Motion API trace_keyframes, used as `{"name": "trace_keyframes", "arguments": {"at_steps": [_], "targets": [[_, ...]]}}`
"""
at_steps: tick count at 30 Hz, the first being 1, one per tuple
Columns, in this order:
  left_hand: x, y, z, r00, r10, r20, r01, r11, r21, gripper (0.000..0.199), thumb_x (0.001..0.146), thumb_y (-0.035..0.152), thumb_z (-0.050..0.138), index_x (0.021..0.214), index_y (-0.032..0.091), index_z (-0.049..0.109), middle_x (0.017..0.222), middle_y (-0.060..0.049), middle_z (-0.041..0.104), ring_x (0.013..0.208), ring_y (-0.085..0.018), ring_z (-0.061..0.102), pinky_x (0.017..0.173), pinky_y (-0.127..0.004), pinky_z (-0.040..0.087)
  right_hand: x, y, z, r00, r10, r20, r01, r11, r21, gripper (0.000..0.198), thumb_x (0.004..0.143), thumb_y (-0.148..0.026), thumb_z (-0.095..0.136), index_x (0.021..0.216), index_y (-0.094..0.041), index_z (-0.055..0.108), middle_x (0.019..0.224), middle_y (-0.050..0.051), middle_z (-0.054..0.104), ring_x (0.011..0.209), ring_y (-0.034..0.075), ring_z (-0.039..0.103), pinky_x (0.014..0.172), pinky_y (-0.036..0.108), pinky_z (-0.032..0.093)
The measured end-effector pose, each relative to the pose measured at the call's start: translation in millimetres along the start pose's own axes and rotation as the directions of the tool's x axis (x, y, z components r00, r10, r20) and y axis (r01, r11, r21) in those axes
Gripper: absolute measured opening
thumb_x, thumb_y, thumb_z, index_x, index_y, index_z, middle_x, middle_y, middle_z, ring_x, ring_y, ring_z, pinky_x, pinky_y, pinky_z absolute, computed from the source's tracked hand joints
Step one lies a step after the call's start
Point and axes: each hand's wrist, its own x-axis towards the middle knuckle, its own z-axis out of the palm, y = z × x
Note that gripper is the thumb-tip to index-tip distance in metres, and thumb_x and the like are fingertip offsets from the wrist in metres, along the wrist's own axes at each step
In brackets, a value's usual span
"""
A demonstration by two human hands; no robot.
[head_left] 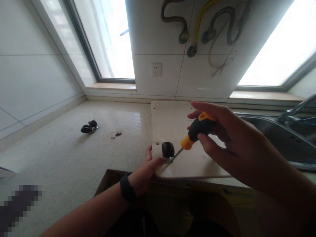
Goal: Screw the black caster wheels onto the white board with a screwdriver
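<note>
My right hand has its thumb and fingers round the black and yellow handle of a screwdriver. The tool slants down to the left, and its tip meets the metal plate of a caster wheel. That caster stands wheel-up near the front left corner of a white board with rounded corners. With its thumb on top by the caster plate and fingers at the left edge, my left hand grips the board. The screw under the tip is too small to make out.
On the speckled countertop to the left lie black casters and small dark debris. A steel sink with a faucet is at right. Behind, the tiled wall carries a socket and hoses.
</note>
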Motion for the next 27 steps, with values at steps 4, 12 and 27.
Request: {"name": "trace_keyframes", "arguments": {"at_steps": [4,12,27], "targets": [[-2.3,5.9,6.0,0.996,-0.055,-0.063,0.052,0.997,-0.048,0.108,0.081,0.023,0.081,0.164,0.030,0.011,0.140,-0.015,0.064,0.109,-0.030,0.071,0.097,-0.041,0.051,-1.3,-2.5,-1.3,1.000,-0.008,-0.001,0.008,1.000,-0.028,0.062,0.097,-0.026,0.062,0.156,-0.036,0.045,0.130,0.006,0.068,0.101,0.022,0.072,0.086,0.038,0.062],[-0.3,2.0,2.6,0.998,-0.034,-0.051,0.031,0.998,-0.061,0.104,0.082,0.025,0.080,0.163,0.033,0.014,0.141,-0.012,0.064,0.119,-0.031,0.068,0.099,-0.041,0.052,3.8,-3.9,7.2,0.979,-0.071,-0.189,0.012,0.954,-0.300,0.044,0.091,-0.043,0.075,0.132,-0.028,0.066,0.109,0.007,0.070,0.081,0.020,0.067,0.070,0.035,0.060],[1.8,1.0,2.2,1.000,0.000,-0.019,-0.002,0.996,-0.091,0.066,0.088,0.032,0.069,0.149,0.029,0.042,0.126,-0.008,0.069,0.112,-0.029,0.068,0.100,-0.044,0.051,8.6,0.1,10.7,0.963,-0.054,-0.263,-0.028,0.954,-0.298,0.032,0.088,-0.045,0.078,0.113,-0.028,0.069,0.096,0.005,0.072,0.070,0.020,0.065,0.068,0.041,0.058]]}}
